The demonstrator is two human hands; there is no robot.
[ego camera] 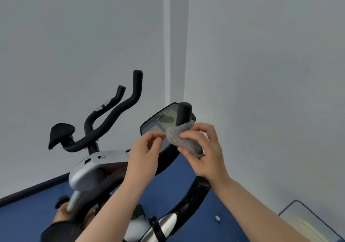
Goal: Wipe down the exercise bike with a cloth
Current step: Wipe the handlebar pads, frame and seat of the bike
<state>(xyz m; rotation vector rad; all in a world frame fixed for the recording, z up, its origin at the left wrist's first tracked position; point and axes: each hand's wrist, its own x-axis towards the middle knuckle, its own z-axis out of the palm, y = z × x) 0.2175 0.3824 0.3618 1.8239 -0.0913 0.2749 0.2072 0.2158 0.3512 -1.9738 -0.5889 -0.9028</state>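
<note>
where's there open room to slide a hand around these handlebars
Free: the gap between the far handlebar prongs and the console, with bare wall behind. Crowded: the near grip, where the left hand and right hand hold the cloth.

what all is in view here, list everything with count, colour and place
exercise bike: one, black and silver, lower left to centre
handlebars: one set, black, left of centre, rising toward the wall
elbow pad: one, black, far left of the handlebars
console: one, black with a grey screen, centre, behind the hands
handlebar end: one, black, in front of the console, cloth wrapped round its lower part
cloth: one, grey, fuzzy, centre, round the handlebar end
floor: blue, bottom
walls: pale grey, meeting in a corner
clear object: one, bottom right, cannot tell what
left hand: one, pinches the cloth's left edge
right hand: one, grips the cloth
</note>
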